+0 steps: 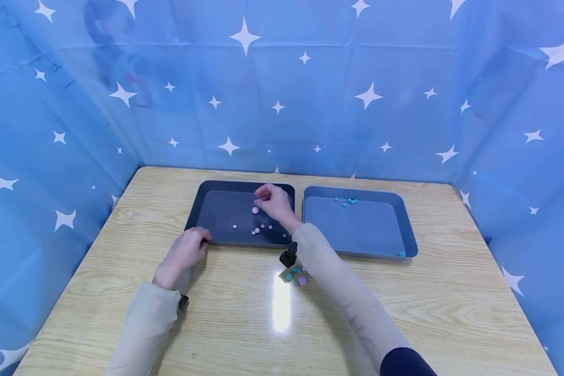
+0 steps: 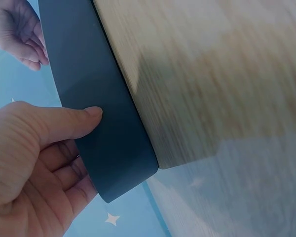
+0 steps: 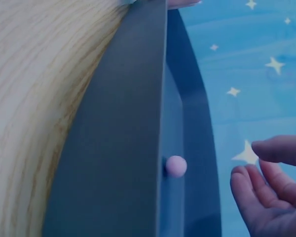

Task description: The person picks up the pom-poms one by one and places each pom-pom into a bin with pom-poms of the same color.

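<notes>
My left hand (image 1: 186,249) grips the front left corner of a dark tray (image 1: 221,206). In the left wrist view its thumb lies on the tray's outer wall (image 2: 113,143), with the other fingers behind the rim. Over the right half of that tray is my right hand (image 1: 273,202), its fingers loosely bent and nothing between them. A larger pink ball (image 1: 255,210) sits in the tray just below those fingers, and the right wrist view shows a pink ball (image 3: 176,166) inside the wall. Several smaller pink balls (image 1: 257,230) lie toward the tray's front.
To the right stands a blue-grey tray (image 1: 362,230) with several teal balls (image 1: 352,201) at the back and one teal ball (image 1: 401,254) in its front right corner. Teal and pink balls (image 1: 302,280) lie clustered on the wooden table (image 1: 244,313), beside my right forearm. A star-patterned curtain (image 1: 310,104) surrounds the table.
</notes>
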